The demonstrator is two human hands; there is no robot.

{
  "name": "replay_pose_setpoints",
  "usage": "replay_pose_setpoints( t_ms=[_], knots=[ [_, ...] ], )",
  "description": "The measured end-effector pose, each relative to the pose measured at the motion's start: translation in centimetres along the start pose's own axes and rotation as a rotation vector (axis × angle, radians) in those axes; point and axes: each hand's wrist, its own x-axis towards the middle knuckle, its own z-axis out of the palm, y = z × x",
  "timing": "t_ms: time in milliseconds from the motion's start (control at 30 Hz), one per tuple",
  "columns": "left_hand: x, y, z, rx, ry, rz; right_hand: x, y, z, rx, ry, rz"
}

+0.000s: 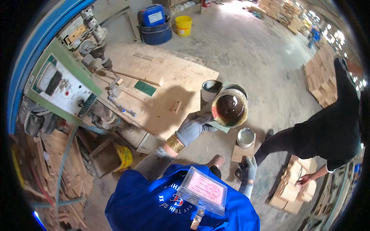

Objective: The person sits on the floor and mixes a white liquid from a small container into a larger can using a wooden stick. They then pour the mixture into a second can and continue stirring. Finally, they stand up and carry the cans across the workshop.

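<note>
Left grip [194,125] clamped on one can [230,108] of three off the table's [169,77] four-o'clock edge; right grip [249,168] hangs loosely curled, empty.

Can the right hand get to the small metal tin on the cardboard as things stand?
Probably yes. The right hand hangs empty just below the small metal tin on its cardboard piece, with nothing between them. The left hand is busy holding the can of dark liquid.

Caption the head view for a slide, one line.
Gloved left hand holds a can of dark liquid by the drill-press table; gloved right hand hangs free.
</note>
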Motion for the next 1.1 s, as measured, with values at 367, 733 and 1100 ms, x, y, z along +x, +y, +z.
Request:
replay_pose_setpoints(
  t_ms=[367,733,1100],
  knots=[
    [16.6,-7.8,8.5,-0.711,0.564,-0.462,35.0,-13.4,2.3,-0.181,-0.404,0.073],
    [32.4,-18.0,5.0,-0.666,1.198,-0.440,65.0,-21.5,23.2,-0.435,-0.736,0.182],
    [46.6,-31.7,4.3,-0.621,1.553,-0.398,86.8,-22.0,48.3,-0.538,-1.064,0.301]
  ],
)
